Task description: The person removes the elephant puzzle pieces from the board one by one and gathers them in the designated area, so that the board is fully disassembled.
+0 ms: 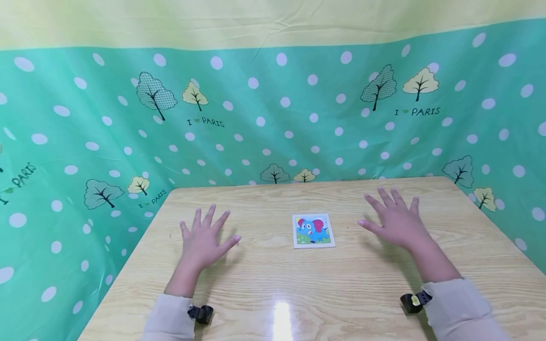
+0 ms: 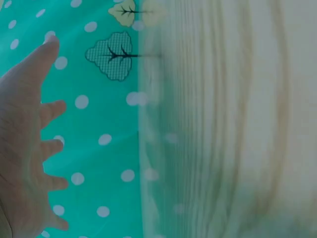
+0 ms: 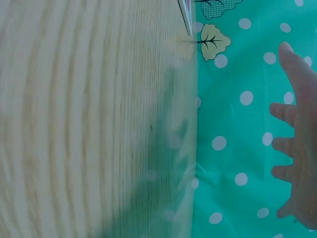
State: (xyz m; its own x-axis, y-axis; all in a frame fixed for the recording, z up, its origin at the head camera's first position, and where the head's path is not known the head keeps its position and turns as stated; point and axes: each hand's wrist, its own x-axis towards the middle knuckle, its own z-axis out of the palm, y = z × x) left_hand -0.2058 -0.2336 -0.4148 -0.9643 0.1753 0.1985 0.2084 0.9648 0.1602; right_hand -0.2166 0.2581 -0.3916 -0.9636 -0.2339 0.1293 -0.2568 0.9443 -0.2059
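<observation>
A square white-framed picture of a blue elephant with pink ears (image 1: 313, 230) lies flat on the wooden table (image 1: 264, 279), between the two hands. To its left, the left hand (image 1: 202, 243) hovers palm down with fingers spread, holding nothing. On the other side, the right hand (image 1: 397, 221) is also spread above the table and holds nothing. Spread fingers show at the left edge of the left wrist view, on the left hand (image 2: 25, 139). The right wrist view has the right hand (image 3: 303, 148) at its right edge and a sliver of the picture's edge (image 3: 185, 15) at the top.
A green curtain with white dots and printed trees (image 1: 273, 113) hangs behind the table and along both sides. Both forearms wear light sleeves, each with a small black device at the wrist (image 1: 204, 314). Light reflects off the table's near part.
</observation>
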